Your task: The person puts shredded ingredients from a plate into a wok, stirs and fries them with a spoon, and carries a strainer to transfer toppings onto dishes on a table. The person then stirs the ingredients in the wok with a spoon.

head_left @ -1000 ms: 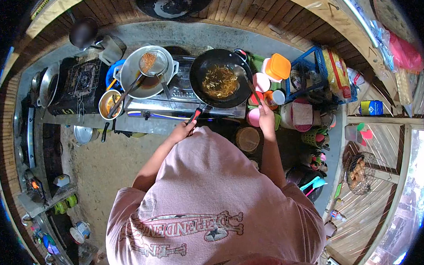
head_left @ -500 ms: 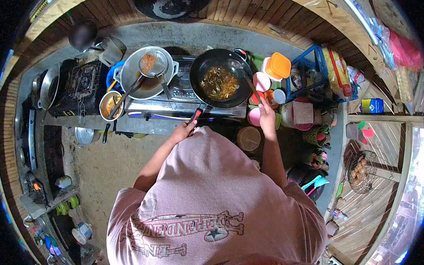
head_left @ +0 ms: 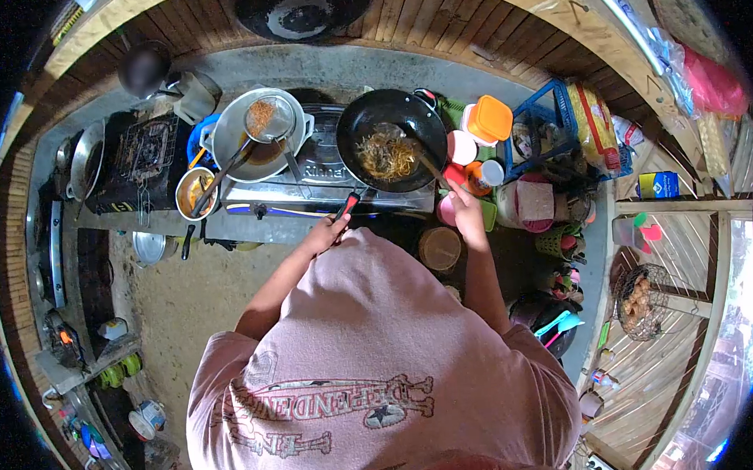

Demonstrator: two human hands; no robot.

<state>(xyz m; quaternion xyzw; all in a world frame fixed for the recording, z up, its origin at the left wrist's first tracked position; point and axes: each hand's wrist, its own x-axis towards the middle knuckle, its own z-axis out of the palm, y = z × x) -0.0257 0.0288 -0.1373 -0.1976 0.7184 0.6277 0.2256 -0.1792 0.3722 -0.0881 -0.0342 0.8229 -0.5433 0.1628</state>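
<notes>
A black wok [head_left: 357,122] sits on the right side of the gas stove [head_left: 323,172], with browned, shredded food [head_left: 387,156] in its middle. My left hand [head_left: 326,234] is closed around the wok's red-and-black handle [head_left: 347,206]. In my right hand [head_left: 465,208] is a brown spatula [head_left: 431,167], its handle gripped near the wok's right rim. The spatula's far end reaches into the food; its tip is partly hidden there. To the wok's left stands a large grey pot [head_left: 225,124] with a strainer [head_left: 280,122] of orange-brown bits resting across it.
Left of the pot is a small pot [head_left: 191,177] with utensils. Lidded containers, one orange [head_left: 491,118], crowd the wok's right side, close to my right hand. Beyond them stands a blue rack [head_left: 569,113]. Another wok [head_left: 300,16] hangs on the back wall.
My right hand has moved slightly left and down, bringing the spatula into the food. The shreds are bunched closer together. My left hand keeps hold of the handle.
</notes>
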